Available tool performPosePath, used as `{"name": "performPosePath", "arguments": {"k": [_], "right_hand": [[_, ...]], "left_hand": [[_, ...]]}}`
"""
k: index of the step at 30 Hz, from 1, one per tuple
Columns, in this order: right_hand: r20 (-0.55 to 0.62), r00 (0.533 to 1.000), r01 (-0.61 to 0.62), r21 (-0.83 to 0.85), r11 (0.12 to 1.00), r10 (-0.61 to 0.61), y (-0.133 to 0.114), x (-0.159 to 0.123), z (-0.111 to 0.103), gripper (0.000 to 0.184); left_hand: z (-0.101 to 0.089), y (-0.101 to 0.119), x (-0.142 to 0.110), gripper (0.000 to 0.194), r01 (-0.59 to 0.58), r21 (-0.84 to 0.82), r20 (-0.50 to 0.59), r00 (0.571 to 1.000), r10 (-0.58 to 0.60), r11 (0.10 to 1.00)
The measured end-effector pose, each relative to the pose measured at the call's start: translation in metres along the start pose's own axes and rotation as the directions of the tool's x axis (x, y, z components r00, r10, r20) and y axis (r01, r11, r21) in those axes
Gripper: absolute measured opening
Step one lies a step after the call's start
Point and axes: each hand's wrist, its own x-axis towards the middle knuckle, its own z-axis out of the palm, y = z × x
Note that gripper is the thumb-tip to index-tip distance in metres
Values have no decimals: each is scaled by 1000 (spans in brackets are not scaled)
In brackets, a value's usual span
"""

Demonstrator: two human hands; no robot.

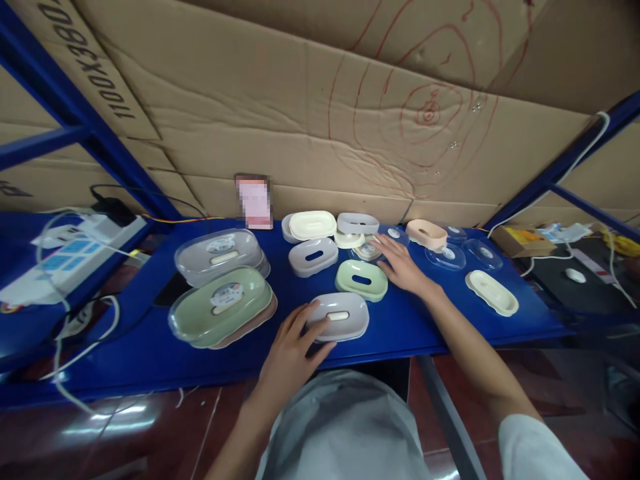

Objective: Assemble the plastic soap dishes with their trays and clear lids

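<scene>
Cardboard wall (240, 100) at back, red rings (429, 113) drawn on it. Blue surface (410, 327), blue frame (120, 159) both sides. Floor (200, 427): dark red tile, light glare (107, 423) lower left.

Bare hands: two, left hand (294, 343) and right hand (404, 267). Covered oval dishes: two, one grey covered dish (200, 260), one green covered dish (200, 313); one pinkish piece (257, 321) shows under the green. Uncovered grey dishes (353, 328): three in plain sight, plus one mostly hidden under a cream piece. Uncovered green dish (376, 288): one. Peach dish (425, 230): one. Cream pieces (313, 225): at least three, overlap at back. Loose clear lids (447, 256): at least four, exact count unclear. Phone-like screen (255, 201): one. Small cardboard box (517, 245): one.
</scene>
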Motion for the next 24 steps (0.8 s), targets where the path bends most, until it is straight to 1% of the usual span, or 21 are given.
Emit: {"name": "performPosePath", "arguments": {"k": [2, 3, 4, 6, 8, 9, 10, 12, 13, 14, 15, 17, 18, 19, 21, 24], "right_hand": [[38, 999, -31, 2, 1000, 31, 29, 16, 6, 63], [42, 998, -36, 7, 999, 35, 39, 21, 9, 66], [30, 999, -38, 11, 999, 38, 45, 23, 11, 64], [-22, 999, -44, 12, 999, 44, 47, 19, 10, 56], [-87, 994, -58, 14, 998, 59, 38, 8, 3, 49], [-140, 987, -73, 18, 997, 75, 29, 0, -1, 45], [-207, 973, -96, 25, 995, 99, 20, -9, -6, 42], [-343, 927, -145, 40, 989, 150, -2, -27, -12, 37], [-378, 912, -158, 40, 987, 161, -13, -36, -12, 35], [-372, 915, -159, 29, 987, 158, -23, -45, -12, 34], [-321, 936, -149, 11, 989, 144, -31, -52, -10, 36], [-162, 981, -113, -12, 994, 110, -43, -63, -5, 45], [-94, 991, -100, -10, 995, 99, -47, -67, -3, 49], [-48, 995, -92, -5, 996, 92, -51, -69, -1, 52], [-3, 998, -70, 5, 998, 70, -58, -71, 1, 60], [52, 999, -5, 7, 1000, 5, -74, -69, 1, 83]], "left_hand": [[-1, 0, 0, 33, 0, -3, 4, 1000, 0, 1000], [-1, 0, 0, 34, 0, -4, 9, 1000, 0, 1000], [0, 0, 0, 34, -1, -5, 15, 1000, 1, 1000], [0, 0, -1, 35, 0, -10, 27, 1000, 0, 1000], [0, 0, -1, 35, 4, -12, 34, 999, -3, 1000], [0, 0, -1, 36, 9, -12, 38, 999, -9, 1000], [-1, 0, -1, 38, 19, -12, 44, 999, -19, 1000], [-1, 0, -2, 46, 46, -13, 58, 997, -45, 999], [0, 0, -2, 51, 57, -14, 64, 996, -56, 998], [0, 0, -2, 53, 63, -17, 67, 996, -62, 998], [0, 0, -2, 55, 64, -18, 65, 996, -63, 998], [1, 0, -2, 54, 63, -20, 60, 996, -62, 998], [1, 1, -2, 54, 67, -21, 60, 996, -66, 998], [1, 1, -2, 55, 74, -23, 62, 995, -72, 997], [1, 1, -2, 59, 99, -40, 77, 992, -95, 994], [1, 0, -2, 71, 166, -96, 100, 983, -157, 981]]}}
